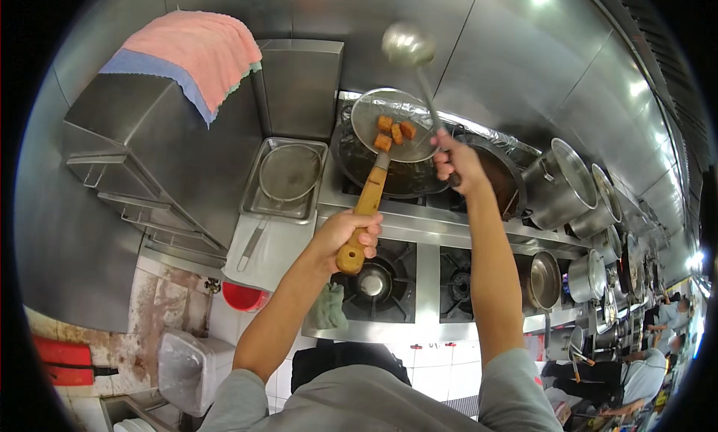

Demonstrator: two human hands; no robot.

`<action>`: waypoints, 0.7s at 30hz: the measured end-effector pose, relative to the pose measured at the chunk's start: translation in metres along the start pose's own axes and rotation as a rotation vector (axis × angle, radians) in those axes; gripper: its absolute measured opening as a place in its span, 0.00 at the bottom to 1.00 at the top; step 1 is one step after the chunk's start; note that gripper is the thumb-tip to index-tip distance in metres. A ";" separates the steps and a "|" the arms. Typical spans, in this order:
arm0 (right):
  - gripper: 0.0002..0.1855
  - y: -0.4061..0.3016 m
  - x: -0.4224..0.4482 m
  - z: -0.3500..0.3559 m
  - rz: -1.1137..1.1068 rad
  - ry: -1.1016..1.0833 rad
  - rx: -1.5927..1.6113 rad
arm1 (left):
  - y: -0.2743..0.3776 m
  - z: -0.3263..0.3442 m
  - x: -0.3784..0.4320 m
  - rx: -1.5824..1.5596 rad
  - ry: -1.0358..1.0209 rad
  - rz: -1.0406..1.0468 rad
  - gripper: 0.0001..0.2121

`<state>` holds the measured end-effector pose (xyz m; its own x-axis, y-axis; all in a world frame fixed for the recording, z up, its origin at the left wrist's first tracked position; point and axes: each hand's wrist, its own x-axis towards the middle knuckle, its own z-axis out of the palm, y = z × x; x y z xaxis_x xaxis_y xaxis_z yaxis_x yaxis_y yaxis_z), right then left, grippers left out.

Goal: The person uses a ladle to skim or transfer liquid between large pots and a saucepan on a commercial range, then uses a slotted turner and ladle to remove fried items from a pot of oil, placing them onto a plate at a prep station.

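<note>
My left hand (346,238) grips the wooden handle (370,194) of a round mesh strainer (364,118). Several browned fried cubes (397,132) lie in the mesh near the handle end. Below the strainer is a wide dark wok (350,163) with dark liquid in it, on the back of the stove. My right hand (463,160) is closed around the handle of a metal ladle (408,44), its bowl raised and blurred above the strainer's far right side. A second dark pan (496,152) with brown liquid sits behind my right wrist.
Left of the wok, a round sieve (290,172) rests on a metal tray (247,205). Gas burners (372,283) and a green cloth (330,307) are nearer me. Tall steel pots (538,194) line the right. Pink towels (193,51) drape a steel cabinet (168,107). People (645,376) stand far right.
</note>
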<state>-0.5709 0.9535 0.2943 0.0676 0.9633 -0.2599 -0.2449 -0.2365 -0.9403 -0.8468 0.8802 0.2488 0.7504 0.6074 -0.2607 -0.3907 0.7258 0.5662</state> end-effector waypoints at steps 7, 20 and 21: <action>0.16 0.008 -0.002 -0.009 0.059 0.086 -0.047 | -0.014 -0.023 0.024 -0.013 0.026 0.032 0.06; 0.20 0.031 -0.050 0.019 0.133 -0.048 -0.035 | 0.001 -0.005 0.033 0.005 0.003 0.011 0.06; 0.20 0.037 -0.049 0.021 0.231 -0.079 -0.100 | 0.004 -0.004 0.033 0.013 0.002 0.011 0.06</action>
<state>-0.6038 0.9004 0.2767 -0.0560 0.8885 -0.4555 -0.1475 -0.4586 -0.8763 -0.8260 0.9041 0.2390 0.7453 0.6157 -0.2558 -0.3921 0.7150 0.5788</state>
